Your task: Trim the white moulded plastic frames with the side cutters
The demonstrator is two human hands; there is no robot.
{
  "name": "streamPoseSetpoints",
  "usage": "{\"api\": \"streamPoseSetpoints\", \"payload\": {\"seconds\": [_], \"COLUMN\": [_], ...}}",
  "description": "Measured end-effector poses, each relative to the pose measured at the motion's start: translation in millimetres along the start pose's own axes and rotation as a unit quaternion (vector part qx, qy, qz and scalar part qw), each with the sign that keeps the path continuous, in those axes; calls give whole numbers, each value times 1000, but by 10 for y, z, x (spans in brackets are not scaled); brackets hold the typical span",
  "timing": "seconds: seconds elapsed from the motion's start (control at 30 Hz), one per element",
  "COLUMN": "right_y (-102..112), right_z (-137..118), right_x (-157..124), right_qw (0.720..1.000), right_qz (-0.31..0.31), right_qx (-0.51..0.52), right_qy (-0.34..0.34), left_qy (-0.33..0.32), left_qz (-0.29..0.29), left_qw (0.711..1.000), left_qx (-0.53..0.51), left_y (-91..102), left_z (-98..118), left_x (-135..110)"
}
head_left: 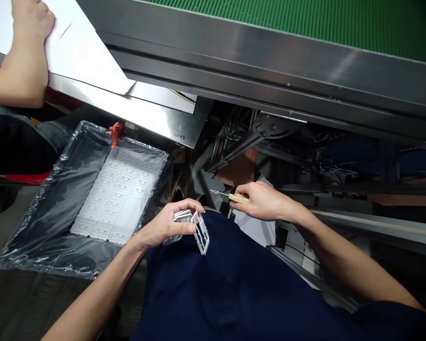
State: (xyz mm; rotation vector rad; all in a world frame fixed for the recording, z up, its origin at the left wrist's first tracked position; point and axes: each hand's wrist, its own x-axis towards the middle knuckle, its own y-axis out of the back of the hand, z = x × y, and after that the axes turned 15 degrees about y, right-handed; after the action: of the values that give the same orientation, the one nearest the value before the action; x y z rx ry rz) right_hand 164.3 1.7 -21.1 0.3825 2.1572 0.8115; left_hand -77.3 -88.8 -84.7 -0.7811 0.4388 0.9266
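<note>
Lying above the dark blue cloth (pixel 234 284) on the lap, the white plastic frames (pixel 200 232) are pinched in the left hand (pixel 170 226), apparently angled toward the right hand (pixel 266 202), whose fingers grip a thin pick (pixel 230 195) aimed at them. A plastic-lined tray (pixel 53 189) of similar parts sits close on the left.

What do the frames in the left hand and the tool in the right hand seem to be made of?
The frames in the left hand look like moulded plastic: matt white, thin, evenly coloured. The tool in the right hand seems to have a wooden handle, tan and dull, and a thin metal tip, grey with a glint, though too small to be sure.
</note>
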Motion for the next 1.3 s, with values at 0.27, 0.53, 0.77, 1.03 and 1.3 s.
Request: {"api": "streamPoseSetpoints", "payload": {"seconds": [0.27, 0.53, 0.77, 1.03, 1.3], "right_y": [-152, -168, -124, -78, -65], "right_z": [56, 11, -10, -38, -34], "right_x": [-161, -161, -113, -94, -101], "right_qw": [991, 979, 970, 965, 965], "right_qz": [121, 142, 103, 73, 70], "right_qx": [27, -50, -127, -154, -149], "right_qy": [49, 135, 179, 200, 204], "left_qy": [-18, -23, -20, -20, -16], "left_qz": [-76, -116, -125, -140, -146], "left_qw": [982, 962, 962, 963, 962], "left_qx": [-172, -245, -240, -228, -230], "left_y": [17, 16, 1, 7, -5], "left_z": [-121, -132, -157, -151, -119], "left_x": [146, 159, 149, 127, 142]}}
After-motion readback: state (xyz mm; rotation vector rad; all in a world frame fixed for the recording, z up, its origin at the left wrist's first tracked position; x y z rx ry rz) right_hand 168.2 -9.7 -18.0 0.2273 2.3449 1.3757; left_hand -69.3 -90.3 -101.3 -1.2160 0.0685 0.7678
